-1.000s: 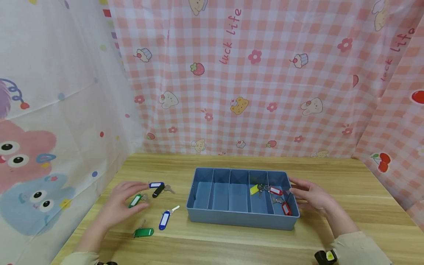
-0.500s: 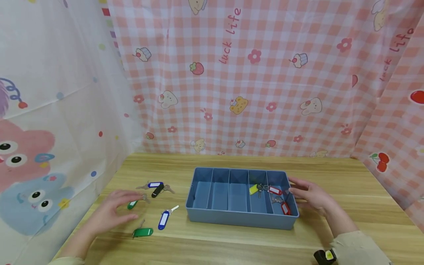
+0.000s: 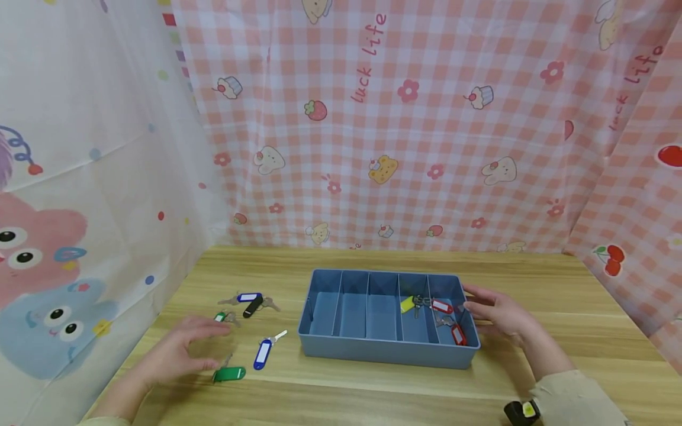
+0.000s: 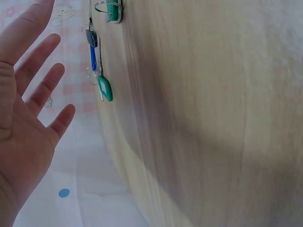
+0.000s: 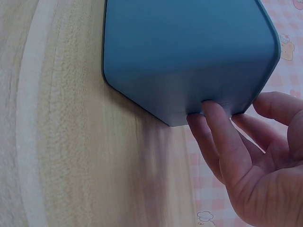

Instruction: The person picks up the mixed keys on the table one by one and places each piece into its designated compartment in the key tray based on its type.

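Note:
My left hand (image 3: 178,349) hovers at the left of the table with its fingers spread and nothing between them. Its thumb is close to a key with a green tag (image 3: 230,374); behind the fingers lies another key with a green tag (image 3: 219,318), partly covered by the hand. In the left wrist view the palm (image 4: 28,137) and relaxed fingers hang apart from the keys. Against the right end of a blue-grey divided box (image 3: 383,349), my right hand (image 3: 503,313) rests its fingertips, seen touching the end wall in the right wrist view.
Nearby lie keys with a black tag (image 3: 253,307), a blue tag (image 3: 248,297) and another blue tag (image 3: 262,354). Inside the box's right compartments are a yellow tag (image 3: 407,304) and two red tags, one at the front (image 3: 459,335). Patterned curtains (image 3: 405,130) enclose the table.
My left hand has drawn back left and toward the near edge, moving from the farther green-tagged key to beside the nearer one. My right hand stays at the box.

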Available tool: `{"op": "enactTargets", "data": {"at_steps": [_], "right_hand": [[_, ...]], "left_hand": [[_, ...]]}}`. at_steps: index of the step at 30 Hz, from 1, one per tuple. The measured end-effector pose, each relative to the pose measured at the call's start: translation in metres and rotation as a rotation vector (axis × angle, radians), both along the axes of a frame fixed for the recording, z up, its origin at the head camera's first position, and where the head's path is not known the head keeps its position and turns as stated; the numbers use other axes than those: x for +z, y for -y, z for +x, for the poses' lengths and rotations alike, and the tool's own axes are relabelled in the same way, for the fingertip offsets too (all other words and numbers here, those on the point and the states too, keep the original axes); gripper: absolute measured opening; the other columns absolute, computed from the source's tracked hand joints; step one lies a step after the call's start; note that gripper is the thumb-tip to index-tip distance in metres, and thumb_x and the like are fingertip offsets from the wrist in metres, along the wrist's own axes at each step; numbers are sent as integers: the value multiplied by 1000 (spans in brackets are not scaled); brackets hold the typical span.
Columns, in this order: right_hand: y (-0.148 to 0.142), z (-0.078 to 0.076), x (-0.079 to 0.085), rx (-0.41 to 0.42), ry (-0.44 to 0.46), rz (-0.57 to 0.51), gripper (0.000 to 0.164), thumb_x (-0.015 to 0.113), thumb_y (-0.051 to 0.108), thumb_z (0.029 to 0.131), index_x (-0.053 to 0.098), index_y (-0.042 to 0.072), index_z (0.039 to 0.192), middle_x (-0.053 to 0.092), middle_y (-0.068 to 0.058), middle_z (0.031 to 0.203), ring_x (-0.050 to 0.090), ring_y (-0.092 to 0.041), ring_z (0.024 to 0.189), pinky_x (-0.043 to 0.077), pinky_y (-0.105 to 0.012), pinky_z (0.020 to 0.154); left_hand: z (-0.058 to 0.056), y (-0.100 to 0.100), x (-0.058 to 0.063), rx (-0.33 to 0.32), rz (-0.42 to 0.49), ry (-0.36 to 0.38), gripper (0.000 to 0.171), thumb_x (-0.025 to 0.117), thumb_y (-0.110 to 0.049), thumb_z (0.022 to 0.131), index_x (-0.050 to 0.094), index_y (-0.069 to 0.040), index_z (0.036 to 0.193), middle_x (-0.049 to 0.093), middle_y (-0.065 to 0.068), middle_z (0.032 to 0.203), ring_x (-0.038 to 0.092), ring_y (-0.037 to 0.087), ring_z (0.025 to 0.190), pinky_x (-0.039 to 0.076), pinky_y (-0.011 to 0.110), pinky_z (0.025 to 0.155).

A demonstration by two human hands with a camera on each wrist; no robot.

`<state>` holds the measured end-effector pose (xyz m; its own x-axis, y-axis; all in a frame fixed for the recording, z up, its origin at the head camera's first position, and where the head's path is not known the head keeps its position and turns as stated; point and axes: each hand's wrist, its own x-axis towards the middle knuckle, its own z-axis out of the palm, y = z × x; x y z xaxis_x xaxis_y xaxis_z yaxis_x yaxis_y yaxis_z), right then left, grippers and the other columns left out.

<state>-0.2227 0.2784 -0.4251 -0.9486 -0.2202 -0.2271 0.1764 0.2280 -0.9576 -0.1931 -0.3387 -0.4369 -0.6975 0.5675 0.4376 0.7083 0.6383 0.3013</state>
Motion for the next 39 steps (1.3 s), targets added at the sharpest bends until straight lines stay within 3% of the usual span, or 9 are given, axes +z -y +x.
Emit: {"op": "enactTargets", "data": {"at_steps": [12,23,27,34,39], "right_hand": [[0,0,1,2,6,-17,68,58,13,101,20,-6,153,41,-36,142,62,-25,108,54,-46,89],[1,1,2,8,1,-10,69,59,16,100,20,-6,153,39,-37,143,61,-29,112,53,-46,90],[1,1,2,4,1,-11,68,58,14,101,20,-7,153,41,-36,142,61,-27,111,53,-45,89],[0,1,1,9,-2,-16,66,57,12,101,20,-7,153,41,-36,142,62,-27,109,53,-46,89],[0,0,0,6,1,-15,68,59,14,101,20,-6,153,42,-36,142,62,-26,108,53,-46,89]], "left_hand": [[2,6,-8,-53,-22,141,56,89,-36,67,73,-18,118,68,-3,119,53,10,109,39,23,93],[2,11,-7,-3,-88,306,52,85,-45,72,73,-23,117,68,-11,117,55,9,108,43,31,91],[1,13,-8,-3,-89,314,49,85,-44,73,73,-24,116,67,-12,117,55,11,109,44,32,91],[1,15,-15,-48,-94,218,47,87,-38,71,74,-24,114,68,-11,114,56,11,106,42,31,90],[0,16,-17,-51,-100,216,45,88,-36,70,74,-26,112,67,-12,112,57,11,105,42,31,90]]}}
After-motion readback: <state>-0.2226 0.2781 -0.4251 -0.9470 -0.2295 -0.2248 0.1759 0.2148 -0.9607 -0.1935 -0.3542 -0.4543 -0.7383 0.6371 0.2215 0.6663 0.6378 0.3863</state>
